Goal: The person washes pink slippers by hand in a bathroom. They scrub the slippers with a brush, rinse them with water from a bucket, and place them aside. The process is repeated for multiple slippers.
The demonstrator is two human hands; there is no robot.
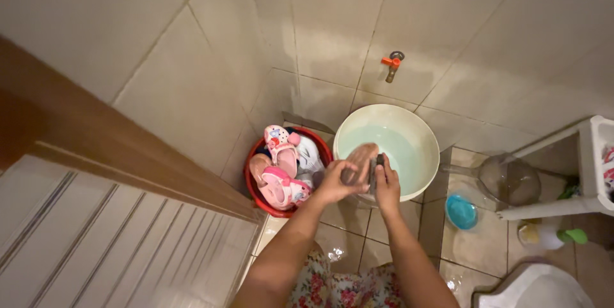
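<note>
1. Floral fabric (pixel 339 285) at bottom centre of frame, nearest the camera, between the two forearms.
2. Left hand (pixel 334 183) at frame centre: fingers clamped around a tan slipper (pixel 359 161), gripping its lower end.
3. Right hand (pixel 386 186) just right of it: fingers closed on a dark scrubbing brush (pixel 377 170), which is pressed against the slipper's side.
4. Slipper sits over the near rim of a pale basin (pixel 409 122) holding water, centre-right of frame.
5. Red bucket (pixel 252 189) left of the basin, touching or nearly so; packed with pink sandals (pixel 281 167) and a white shoe (pixel 310 154).
6. Tap (pixel 392 63) with orange handle on the tiled wall, upper centre.
7. Small blue bowl (pixel 461 212) on the floor right of the hands; clear jug (pixel 508 180) above it, by a white shelf (pixel 591 199) at the right edge.
</note>
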